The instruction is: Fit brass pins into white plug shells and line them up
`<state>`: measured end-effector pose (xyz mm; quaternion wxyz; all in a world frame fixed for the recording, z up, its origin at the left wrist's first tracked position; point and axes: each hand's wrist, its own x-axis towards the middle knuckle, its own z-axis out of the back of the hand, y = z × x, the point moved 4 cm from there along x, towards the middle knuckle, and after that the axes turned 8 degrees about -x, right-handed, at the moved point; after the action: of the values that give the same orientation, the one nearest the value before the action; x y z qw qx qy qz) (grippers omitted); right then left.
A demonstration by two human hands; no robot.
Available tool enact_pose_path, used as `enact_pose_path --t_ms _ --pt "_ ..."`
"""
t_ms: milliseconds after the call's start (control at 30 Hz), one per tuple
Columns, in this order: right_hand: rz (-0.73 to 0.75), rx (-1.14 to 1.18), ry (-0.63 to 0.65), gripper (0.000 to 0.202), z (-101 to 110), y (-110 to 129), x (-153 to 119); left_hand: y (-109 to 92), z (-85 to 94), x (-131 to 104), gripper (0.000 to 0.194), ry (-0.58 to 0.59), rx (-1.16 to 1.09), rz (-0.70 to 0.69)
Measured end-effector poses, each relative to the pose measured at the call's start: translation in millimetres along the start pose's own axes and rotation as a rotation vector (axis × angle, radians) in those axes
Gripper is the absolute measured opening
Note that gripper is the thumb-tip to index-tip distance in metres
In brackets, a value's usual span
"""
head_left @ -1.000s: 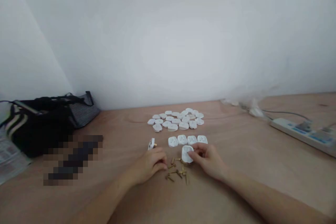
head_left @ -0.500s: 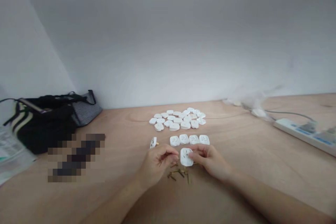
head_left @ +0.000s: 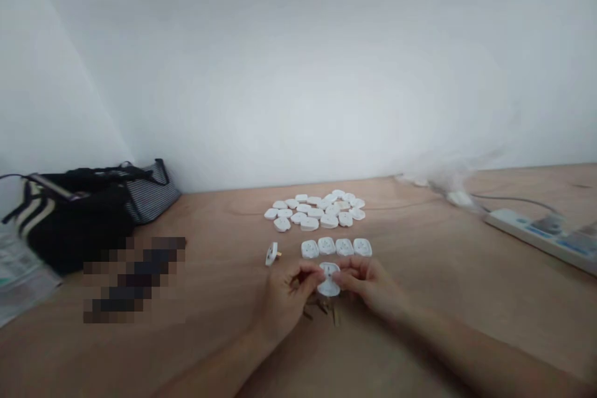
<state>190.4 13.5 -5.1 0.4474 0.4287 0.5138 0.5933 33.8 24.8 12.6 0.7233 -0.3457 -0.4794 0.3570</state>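
Between my two hands is a white plastic piece [head_left: 329, 286] with small holes in its face. My right hand [head_left: 373, 284] pinches its right edge, thumb on the face. From the other side, my left hand [head_left: 290, 291] has its thumb and fingertips closed at the left edge. Small brass pins [head_left: 323, 306] lie on the table just below the piece, partly hidden by my left hand. Several similar white pieces [head_left: 327, 246] form a row behind it. One more white piece [head_left: 272, 254] with a brass pin sticking out stands on edge beyond my left hand.
A pile of white pieces [head_left: 309, 222] lies farther back on the wooden table [head_left: 224, 230]. Black bag [head_left: 79, 217] and striped pouch [head_left: 152, 194] are at the left, near a blurred dark object. At the right are a power strip [head_left: 536, 236] and clear plastic [head_left: 443, 181].
My left hand has moved right and now reaches the left edge of the white piece. The piece has shifted slightly left and turned a little.
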Motion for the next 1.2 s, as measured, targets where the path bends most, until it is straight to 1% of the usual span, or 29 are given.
enact_pose_path --t_ms 167,200,267,300,333,367,433,533,633,700,800,900,967,1067,1100,1133,1200 --pt "0.005 0.049 -0.005 0.042 0.7 -1.5 1.2 -8.0 -0.3 -1.6 0.011 -0.043 0.036 -0.128" --pt "0.009 0.057 -0.007 0.042 0.8 -1.0 1.0 -9.8 0.6 -1.6 0.015 -0.035 0.043 -0.128" --pt "0.016 0.063 -0.008 0.043 0.9 0.4 0.2 -13.5 2.6 -1.2 0.037 0.018 0.068 -0.107" --pt "0.017 0.064 -0.005 0.045 0.8 1.1 -0.3 -15.8 2.8 -0.9 0.048 0.075 0.092 -0.102" --pt "0.019 0.065 0.001 0.046 0.5 1.8 -0.9 -18.2 3.0 -0.5 0.054 0.135 0.122 -0.106" --pt "0.024 0.065 0.010 0.046 0.1 2.5 -1.5 -20.7 3.2 -0.1 0.055 0.188 0.152 -0.119" --pt "0.038 0.069 0.035 0.045 -1.1 3.7 -2.5 -24.4 4.7 1.1 0.049 0.241 0.204 -0.148" --pt "0.082 0.124 0.092 0.043 -4.0 5.9 -3.5 -25.5 6.5 2.8 0.041 0.238 0.248 -0.176" --pt "0.131 0.178 0.177 0.051 -8.0 7.6 -4.8 -24.7 5.5 2.2 0.037 0.234 0.270 -0.227" --pt "0.172 0.123 0.193 0.055 -8.7 7.6 -5.5 -24.2 4.0 0.6 0.036 0.238 0.280 -0.254" --pt "0.225 -0.027 0.168 0.054 -6.6 6.0 -5.9 -23.8 1.6 -2.6 0.040 0.260 0.296 -0.268" --pt "0.271 -0.085 0.174 0.051 -4.2 5.1 -5.3 -24.5 3.7 -4.9 0.046 0.218 0.339 -0.303" --pt "0.328 -0.113 0.149 0.051 -0.9 6.6 -4.7 -26.5 6.4 -6.3 0.044 0.189 0.399 -0.401" --pt "0.382 -0.234 0.044 0.049 6.1 9.5 -4.7 -30.6 9.2 -9.6 0.033 0.165 0.503 -0.623" --pt "0.394 -0.274 0.014 0.048 8.0 11.0 -5.3 -31.6 9.5 -10.4 0.030 0.162 0.534 -0.676" --pt "0.404 -0.314 -0.001 0.047 9.1 12.7 -6.2 -32.2 9.2 -11.0 0.027 0.165 0.558 -0.709" --pt "0.444 -0.380 -0.002 0.045 9.5 17.1 -8.5 -33.1 7.1 -11.2 0.022 0.203 0.590 -0.716"
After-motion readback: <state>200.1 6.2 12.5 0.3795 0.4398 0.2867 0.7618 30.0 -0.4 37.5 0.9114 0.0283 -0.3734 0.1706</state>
